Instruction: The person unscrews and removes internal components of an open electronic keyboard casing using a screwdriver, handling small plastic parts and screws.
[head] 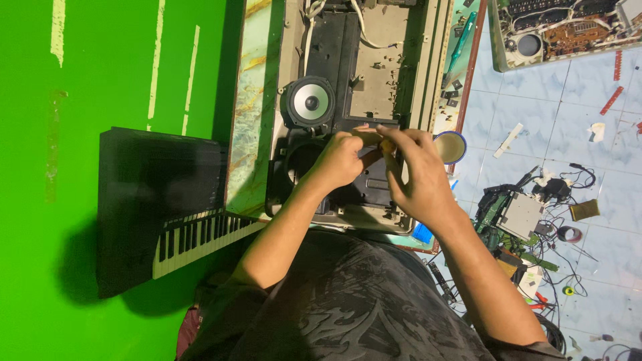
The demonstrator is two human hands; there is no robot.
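Dark patterned shirt [348, 307] fills the bottom of the view, closest to the lens, both forearms reaching up from it. Far left: green wall or floor [100, 80] with pale streaks, then a black keyboard [167, 207] standing on its side, white and black keys facing the person. Next, a marbled table edge [247, 120] carrying an opened instrument chassis [374, 73], grey speaker cone [309, 100] at its left, empty round speaker hole just below it. Left hand [338, 160] curled narrow, fingertips pinching a small brownish part [376, 142]; right hand [418, 170] meets it from the other side, fingers closed on the same piece. Part sits between both hands, just above the chassis's dark panel, long axis roughly across the view; cannot tell what it is. Hands touching, equally near. Right of them: a round blue-rimmed tin [451, 146], then pale tiled floor [588, 93] littered with circuit boards [521, 214], wires, screws, another open chassis [562, 30] at top right.
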